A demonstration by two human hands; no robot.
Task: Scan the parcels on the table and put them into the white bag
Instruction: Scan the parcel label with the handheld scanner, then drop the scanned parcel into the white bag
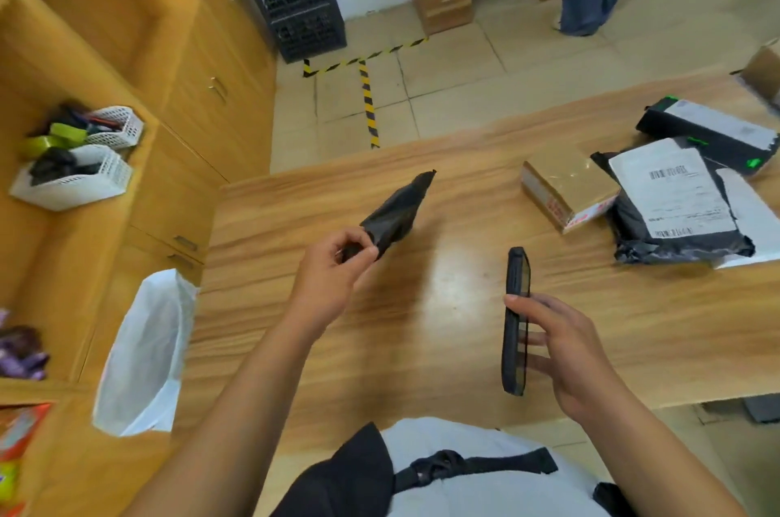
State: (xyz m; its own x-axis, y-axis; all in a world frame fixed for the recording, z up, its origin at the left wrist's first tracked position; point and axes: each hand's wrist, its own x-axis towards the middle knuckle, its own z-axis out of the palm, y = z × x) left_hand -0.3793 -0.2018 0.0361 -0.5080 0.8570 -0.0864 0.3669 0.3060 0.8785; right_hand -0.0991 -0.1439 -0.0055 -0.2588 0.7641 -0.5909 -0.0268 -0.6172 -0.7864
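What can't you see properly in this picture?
- Phone screen: head view, turned edge-on.
- Small black parcel label: head view, none faces the camera.
- White bag inside: head view, hidden by its own side.
- Big parcel label writing: head view, too small.

Bright, even indoor light; a soft glare patch on the glossy wooden table point(443, 276), faint hand shadows, wide-angle bending and blur at the edges.
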